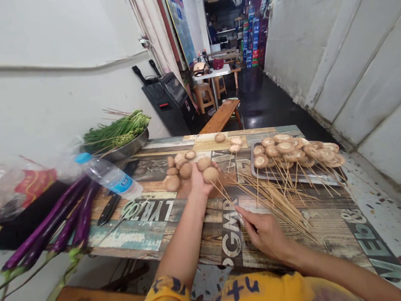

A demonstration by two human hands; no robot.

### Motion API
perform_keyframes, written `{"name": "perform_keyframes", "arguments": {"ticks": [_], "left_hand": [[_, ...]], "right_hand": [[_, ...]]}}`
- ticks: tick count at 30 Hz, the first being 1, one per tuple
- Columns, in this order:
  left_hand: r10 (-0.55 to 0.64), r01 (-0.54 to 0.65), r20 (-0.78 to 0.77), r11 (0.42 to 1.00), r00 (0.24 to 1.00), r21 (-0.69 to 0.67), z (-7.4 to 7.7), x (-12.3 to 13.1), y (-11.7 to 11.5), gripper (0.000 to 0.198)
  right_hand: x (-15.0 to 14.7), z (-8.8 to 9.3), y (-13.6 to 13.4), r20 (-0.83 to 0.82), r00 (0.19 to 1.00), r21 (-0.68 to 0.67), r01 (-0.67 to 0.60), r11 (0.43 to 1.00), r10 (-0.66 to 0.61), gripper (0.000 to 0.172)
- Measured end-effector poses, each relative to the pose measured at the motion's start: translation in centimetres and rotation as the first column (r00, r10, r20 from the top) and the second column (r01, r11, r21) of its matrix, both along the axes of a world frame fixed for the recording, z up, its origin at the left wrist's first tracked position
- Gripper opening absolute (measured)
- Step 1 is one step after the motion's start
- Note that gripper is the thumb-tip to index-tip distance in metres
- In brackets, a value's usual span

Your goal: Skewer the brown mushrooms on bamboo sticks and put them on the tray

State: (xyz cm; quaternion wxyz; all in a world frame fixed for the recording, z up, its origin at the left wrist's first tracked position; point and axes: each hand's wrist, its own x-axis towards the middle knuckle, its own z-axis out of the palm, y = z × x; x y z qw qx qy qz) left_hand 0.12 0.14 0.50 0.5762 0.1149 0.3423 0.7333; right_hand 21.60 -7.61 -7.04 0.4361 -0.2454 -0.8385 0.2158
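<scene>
My left hand [198,183] is closed around a brown-capped mushroom [210,175] above the table. A second mushroom [204,163] shows just behind it, and I cannot tell whether it is held too. Two thin bamboo skewers [226,194] run from the held mushroom down to my right hand [266,232], which pinches their lower ends. Left of my left hand lies a group of loose mushrooms [185,171]. A heap of bare skewers [277,202] spreads to the right, beyond my right hand. Skewered mushrooms [285,147] are piled on a metal tray [312,176] at the right.
Purple eggplants [45,221], a water bottle [111,177] and a black-handled knife [109,210] lie on the left. Behind them stands a metal bowl [128,149] with green vegetables. More mushrooms [235,145] sit near the far table edge. A wooden bench [221,115] extends beyond.
</scene>
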Motion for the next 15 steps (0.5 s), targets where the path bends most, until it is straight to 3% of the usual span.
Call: {"name": "perform_keyframes", "arguments": {"ticks": [15], "left_hand": [[0.016,-0.017,-0.018,0.999,1.0,-0.028,-0.11,0.19,0.06,0.055]], "right_hand": [[-0.06,-0.63,0.13,0.055,0.998,0.023,0.014,1.0,-0.015,0.04]]}}
